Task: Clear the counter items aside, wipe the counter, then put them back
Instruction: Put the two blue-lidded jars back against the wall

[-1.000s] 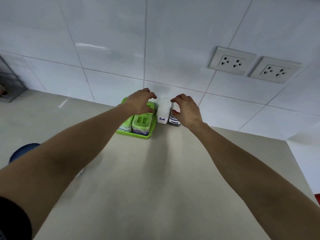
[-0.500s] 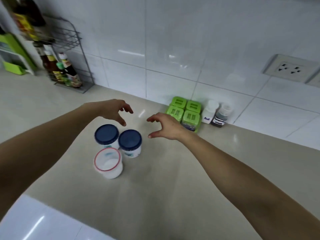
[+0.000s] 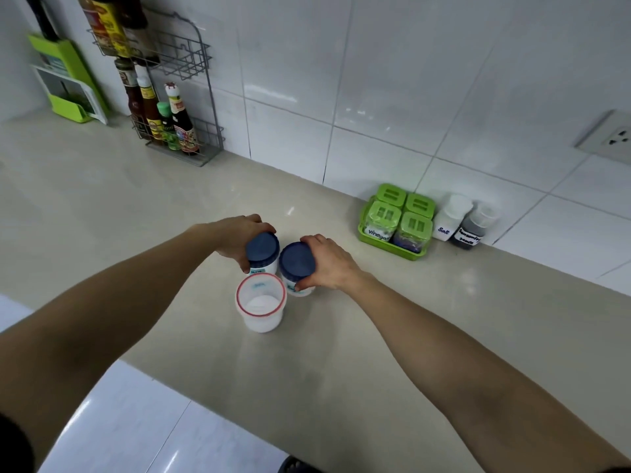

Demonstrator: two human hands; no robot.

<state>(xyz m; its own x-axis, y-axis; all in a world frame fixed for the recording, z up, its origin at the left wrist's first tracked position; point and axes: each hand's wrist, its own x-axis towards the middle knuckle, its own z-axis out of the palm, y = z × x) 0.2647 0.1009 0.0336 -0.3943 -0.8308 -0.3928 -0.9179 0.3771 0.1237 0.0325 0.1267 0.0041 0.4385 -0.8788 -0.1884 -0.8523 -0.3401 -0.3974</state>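
- Far left, against white wall tiles: green knife holder [image 3: 66, 83], then wire rack [image 3: 184, 97] with sauce bottles.
- Beige counter [image 3: 102, 206], glossy, with white floor tiles below its edge.
- Left hand [image 3: 235, 238] curled round left blue-lidded jar [image 3: 262, 250].
- Right hand [image 3: 329, 262] gripping right blue-lidded jar [image 3: 297, 264]; red-rimmed container [image 3: 260, 302] touching both in front.
- Green tray [image 3: 392, 247] by the wall, then salt bottle [image 3: 450, 216].
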